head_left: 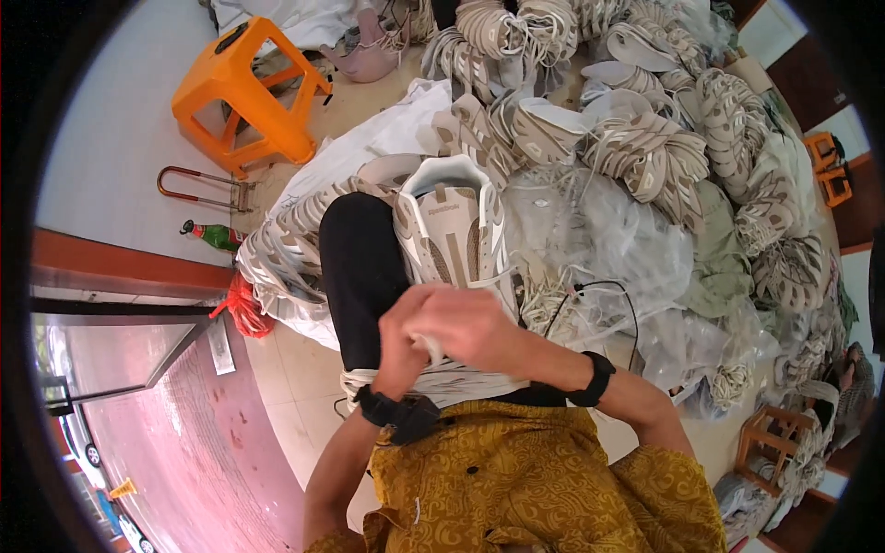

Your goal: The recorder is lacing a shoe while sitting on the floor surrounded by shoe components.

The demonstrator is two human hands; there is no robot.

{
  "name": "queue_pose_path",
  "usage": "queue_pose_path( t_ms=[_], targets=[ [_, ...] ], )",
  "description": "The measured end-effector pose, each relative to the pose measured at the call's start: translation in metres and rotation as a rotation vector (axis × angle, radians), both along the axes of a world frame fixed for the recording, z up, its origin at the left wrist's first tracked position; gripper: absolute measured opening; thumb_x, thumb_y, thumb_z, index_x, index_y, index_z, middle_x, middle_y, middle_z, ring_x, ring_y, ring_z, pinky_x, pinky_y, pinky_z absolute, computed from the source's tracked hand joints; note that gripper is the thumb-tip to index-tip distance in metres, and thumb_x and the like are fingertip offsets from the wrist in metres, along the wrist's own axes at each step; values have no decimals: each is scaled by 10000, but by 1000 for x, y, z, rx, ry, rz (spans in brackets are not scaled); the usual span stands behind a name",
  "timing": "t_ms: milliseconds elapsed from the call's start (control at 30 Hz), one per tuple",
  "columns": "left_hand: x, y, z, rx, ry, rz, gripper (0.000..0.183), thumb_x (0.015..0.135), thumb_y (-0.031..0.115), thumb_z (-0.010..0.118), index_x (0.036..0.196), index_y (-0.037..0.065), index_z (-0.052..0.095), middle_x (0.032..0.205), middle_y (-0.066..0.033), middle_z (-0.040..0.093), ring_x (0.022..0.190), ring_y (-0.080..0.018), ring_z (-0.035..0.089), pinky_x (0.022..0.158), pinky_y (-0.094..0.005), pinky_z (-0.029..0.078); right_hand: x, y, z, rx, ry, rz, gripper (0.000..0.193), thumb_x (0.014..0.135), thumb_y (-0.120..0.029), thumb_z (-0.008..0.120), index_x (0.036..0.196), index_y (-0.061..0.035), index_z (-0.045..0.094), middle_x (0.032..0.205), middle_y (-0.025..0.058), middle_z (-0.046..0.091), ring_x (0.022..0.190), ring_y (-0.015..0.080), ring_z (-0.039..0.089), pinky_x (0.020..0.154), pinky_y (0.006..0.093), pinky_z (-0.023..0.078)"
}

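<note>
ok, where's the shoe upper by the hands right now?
Head view, near the centre: the shoe upper is just right of the black-clad knee, its lower part partly hidden behind the left hand and right hand.

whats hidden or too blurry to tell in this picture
All in the head view:
Shoe: toe end hidden behind the hands.
Right hand: blurred, so its exact grip is unclear.
Left hand: fingers partly covered by the right hand.
Patterned shirt: cut off by the lower edge.
Green bottle: label too small to read.
</note>
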State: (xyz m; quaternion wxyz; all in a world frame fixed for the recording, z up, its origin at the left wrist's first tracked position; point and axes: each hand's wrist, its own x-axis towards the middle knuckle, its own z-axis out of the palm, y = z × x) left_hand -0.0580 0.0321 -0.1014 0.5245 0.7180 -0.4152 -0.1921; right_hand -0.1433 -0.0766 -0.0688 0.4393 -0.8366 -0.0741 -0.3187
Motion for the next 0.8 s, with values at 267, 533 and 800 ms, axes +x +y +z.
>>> queue_pose_path(
  t_ms=[267,533,800],
  targets=[
    [33,5,18,-90,665,138,323,911,253,413,930,-42,544,825,-102,581,654,-150,580,549,-233,476,-61,-62,-74,257,739,-406,548,570,-14,624,1103,-109,542,660,39,562,611,155,548,569,269,430],
    [44,4,20,-281,919,75,373,923,315,365,938,-19,529,879,-144,586,684,-194,581,578,-292,479,-37,-94,-149,375,713,-433,266,629,-33,547,885,-26,619,653,127,598,551,267,569,541,329,444],
    [57,17,15,-316,995,146,379,922,340,363,910,-3,523,873,-144,584,698,-194,580,585,-292,472,-35,-70,-41,758,203,-145,244,626,-35,621,869,-18,606,818,58,597,697,154,569,637,292,455]
  ],
)
